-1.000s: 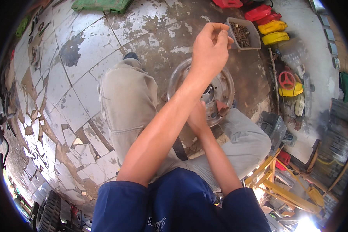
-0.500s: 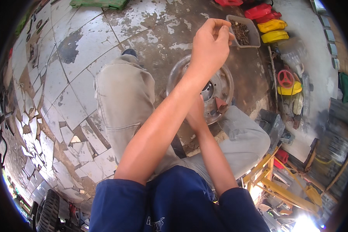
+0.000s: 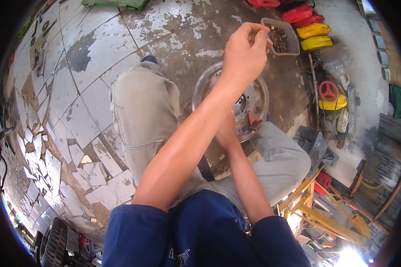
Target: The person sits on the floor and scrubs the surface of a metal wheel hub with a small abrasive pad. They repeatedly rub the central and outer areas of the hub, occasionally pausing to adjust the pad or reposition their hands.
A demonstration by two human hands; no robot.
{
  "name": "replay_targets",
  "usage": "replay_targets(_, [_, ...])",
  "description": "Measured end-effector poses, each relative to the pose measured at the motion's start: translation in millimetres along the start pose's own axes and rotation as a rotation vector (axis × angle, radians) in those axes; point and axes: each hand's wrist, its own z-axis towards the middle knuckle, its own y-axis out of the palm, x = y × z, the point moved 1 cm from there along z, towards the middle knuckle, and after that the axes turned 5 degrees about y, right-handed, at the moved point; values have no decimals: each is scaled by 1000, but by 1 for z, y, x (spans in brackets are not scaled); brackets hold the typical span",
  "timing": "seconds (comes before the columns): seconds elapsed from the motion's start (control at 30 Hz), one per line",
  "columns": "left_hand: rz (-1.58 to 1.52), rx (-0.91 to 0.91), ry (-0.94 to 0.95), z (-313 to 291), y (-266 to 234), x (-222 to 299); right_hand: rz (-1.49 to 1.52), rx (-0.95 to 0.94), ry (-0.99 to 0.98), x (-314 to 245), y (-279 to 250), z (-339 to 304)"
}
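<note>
A grey metal wheel rim lies on the floor between my legs, with round holes about its dark hub. My left arm reaches across above it. My left hand is beside a clear plastic bin of small rusty metal pieces; its thumb and fingers are drawn together, and what they hold, if anything, is not visible. Below the left forearm, my right hand is at the rim's near side, its fingers hidden. A folded reddish-brown piece, like sandpaper, sits on the rim to the right of that hand.
Red containers and yellow ones line the wall at far right. A red handwheel and a grey box stand nearer. Yellow wooden framing is at lower right. Broken tiles cover the left floor.
My left hand has shifted slightly to the right, its fingertips now closer to the bin's edge. The right hand and the wheel rim stay nearly where they were.
</note>
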Motion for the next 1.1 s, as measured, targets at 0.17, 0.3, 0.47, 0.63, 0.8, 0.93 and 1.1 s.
replay_targets(0.17, [-18, 10, -7, 1, 0, 1, 57, 29, -53, -6, -2, 7])
replay_targets(0.3, [-34, 1, 3, 0, 1, 0, 56, 32, -35, -16, -6, 10])
replay_targets(0.47, [-21, 5, 17, 1, 0, 0, 4, 50, -69, -29, -14, 12])
replay_targets(0.63, [-16, -8, 0, -1, 0, 2, -50, -22, -68, -16, -12, 7])
replay_targets(0.8, [-34, 10, 1, -1, 0, 3, -105, -38, -109, -7, -7, 7])
replay_targets(0.93, [-35, 17, 24, -4, 2, 1, -130, -58, -125, 3, 0, 3])
replay_targets(1.1, [-18, -15, 0, -3, 1, 2, -198, -40, -108, 0, -2, 4])
